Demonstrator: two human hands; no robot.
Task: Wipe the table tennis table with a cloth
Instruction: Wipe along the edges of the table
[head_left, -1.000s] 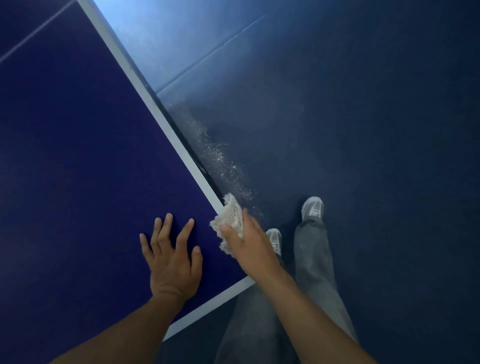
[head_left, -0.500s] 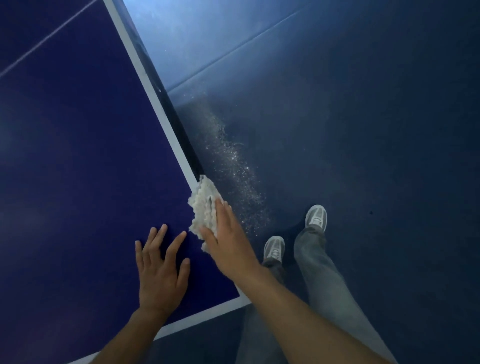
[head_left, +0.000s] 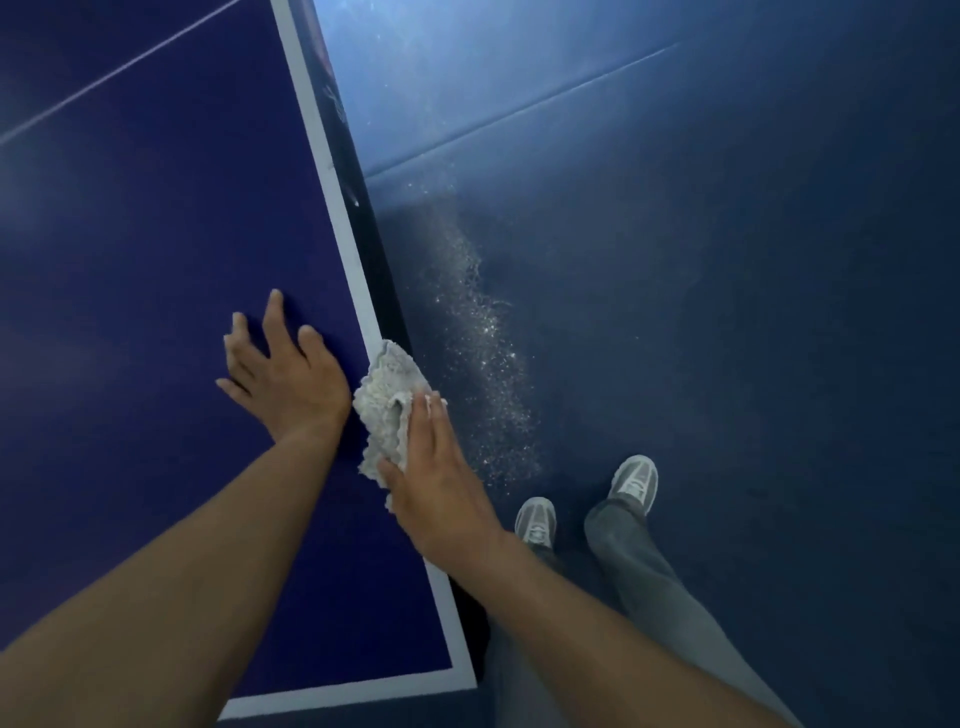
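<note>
- Your right hand (head_left: 441, 488) lies flat on the cloth (head_left: 387, 408), fingers together and stretched far, pressing it down at the right edge of the table tennis table (head_left: 156, 249).
- The cloth is pale, nubbly and crumpled. It straddles the white border line (head_left: 337, 208) along the table's right side, and its far tip hangs just past the edge, over the floor (head_left: 727, 260).
- The near half of the cloth is hidden under your palm and thumb; only the far and left parts show.
- Your left hand (head_left: 283, 376) rests palm down on the blue surface just left of the cloth, fingers spread wide and holding nothing. Its wrist sits right beside the cloth; whether they touch cannot be told.
- Both forearms are bare and reach in from the near side, the left one crossing the table's near right corner area.
- A white line also runs along the table's near edge and meets the side line at the corner, near and right of your hands.
- A thin white line crosses the table surface at the far left.
- On the dark blue floor just right of the table lies a scatter of pale specks (head_left: 483, 353), stretching from far to near.
- Your grey shoes (head_left: 631, 478) and grey trouser legs stand on the floor to the right of the table corner, near the end of that scatter.
</note>
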